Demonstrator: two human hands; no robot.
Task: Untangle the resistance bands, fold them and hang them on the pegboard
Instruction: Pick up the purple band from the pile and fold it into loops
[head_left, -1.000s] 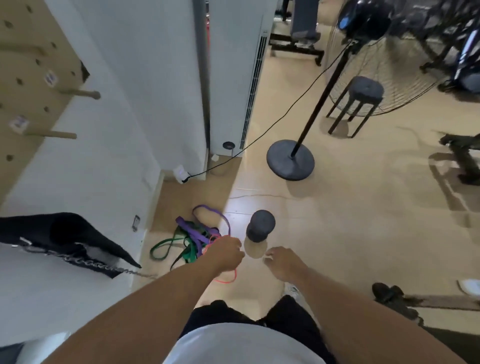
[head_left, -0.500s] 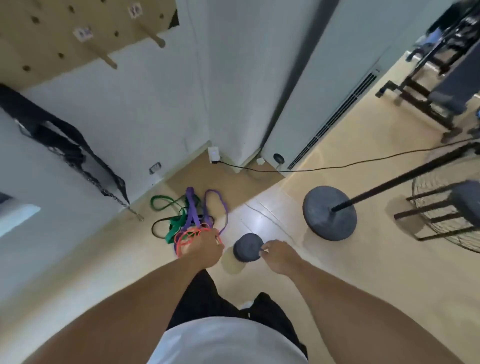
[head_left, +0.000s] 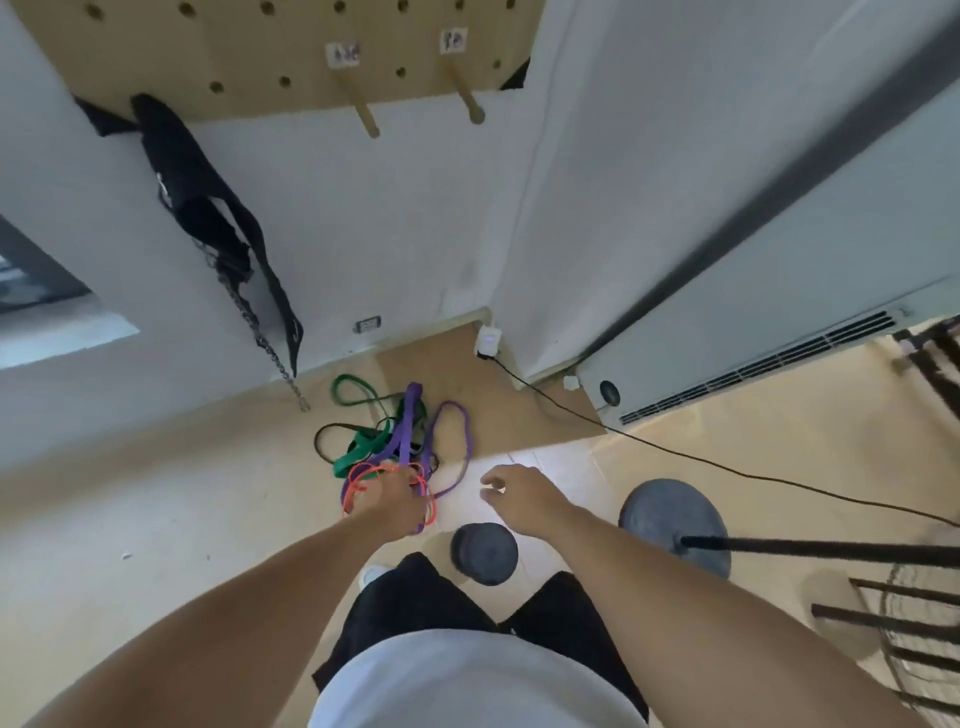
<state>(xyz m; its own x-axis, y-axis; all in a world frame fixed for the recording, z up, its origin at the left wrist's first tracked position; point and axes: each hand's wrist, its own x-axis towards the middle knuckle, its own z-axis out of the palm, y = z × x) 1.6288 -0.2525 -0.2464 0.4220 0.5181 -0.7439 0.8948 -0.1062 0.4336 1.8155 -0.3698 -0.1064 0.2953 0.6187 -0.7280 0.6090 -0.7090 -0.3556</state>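
A tangle of resistance bands (head_left: 387, 439) lies on the floor by the wall: green, purple, black and orange loops knotted together. My left hand (head_left: 397, 501) is closed on the orange and purple bands at the near end of the tangle. To its right my right hand (head_left: 519, 491) hovers with fingers spread and holds nothing. High on the wall is the wooden pegboard (head_left: 270, 57) with two bare pegs (head_left: 363, 111) sticking out.
A black strap with a chain (head_left: 218, 228) hangs from the pegboard's left side. A dark round weight (head_left: 483, 553) sits on the floor by my legs. A fan base (head_left: 672, 525) and its black cable (head_left: 675, 454) lie right. A white floor unit (head_left: 753, 332) stands behind.
My view has swung up and left, bringing the pegboard overhead into sight. My left hand has lifted the orange and purple bands slightly. My right hand moved away from the round weight toward the bands.
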